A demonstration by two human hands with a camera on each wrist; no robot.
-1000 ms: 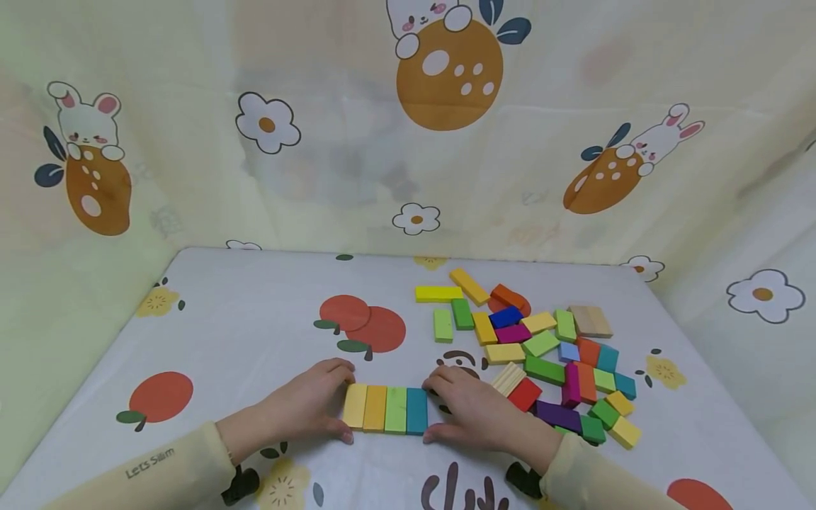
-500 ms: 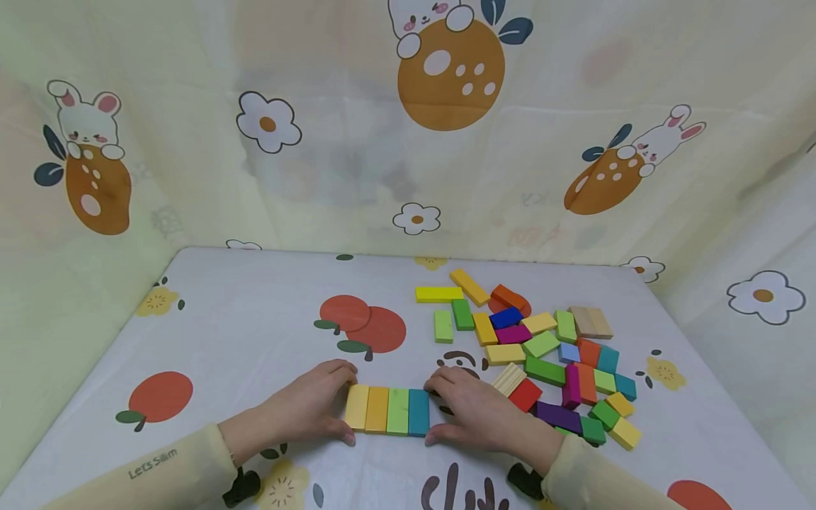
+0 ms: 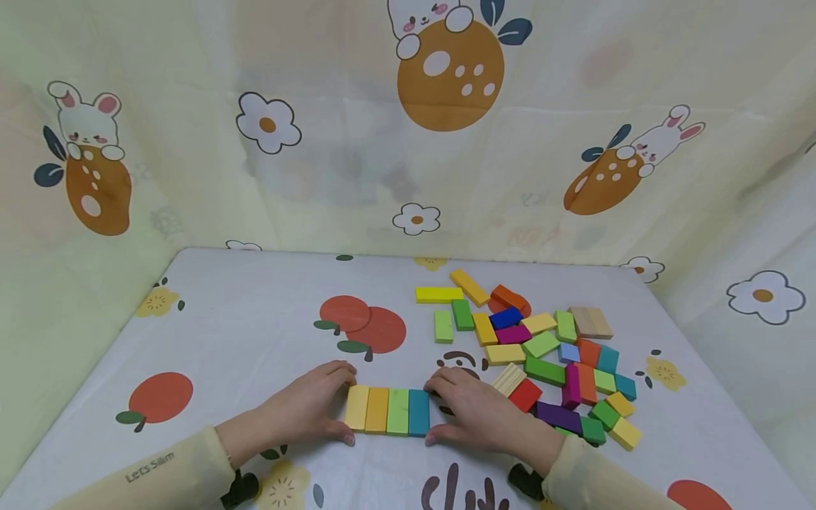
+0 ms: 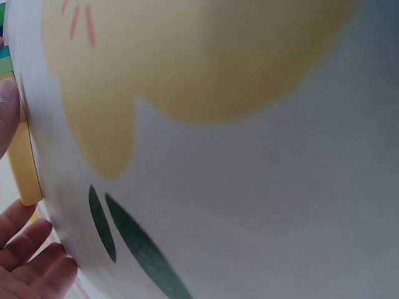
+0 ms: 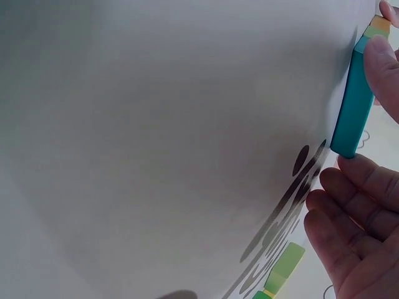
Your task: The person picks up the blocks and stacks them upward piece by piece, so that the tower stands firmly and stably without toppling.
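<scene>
A row of flat wooden blocks lies side by side on the table, in front of the person. From left to right they are a pale yellow block (image 3: 356,409), an amber block (image 3: 377,410), a light green block (image 3: 397,411) and a teal block (image 3: 418,413). At the left end, the left hand (image 3: 309,405) holds the pale yellow block between thumb and index finger. The right hand (image 3: 474,411) does the same with the teal block at the right end. In the right wrist view, the thumb (image 5: 379,68) covers one end of the teal block and the index fingertip meets the other.
A loose spread of many-coloured blocks (image 3: 545,369) covers the table's right side, close beyond the right hand. Some plain wood blocks (image 3: 590,321) lie at its far right. A printed white cloth (image 3: 255,319) covers the table, and a patterned curtain (image 3: 331,191) hangs behind it.
</scene>
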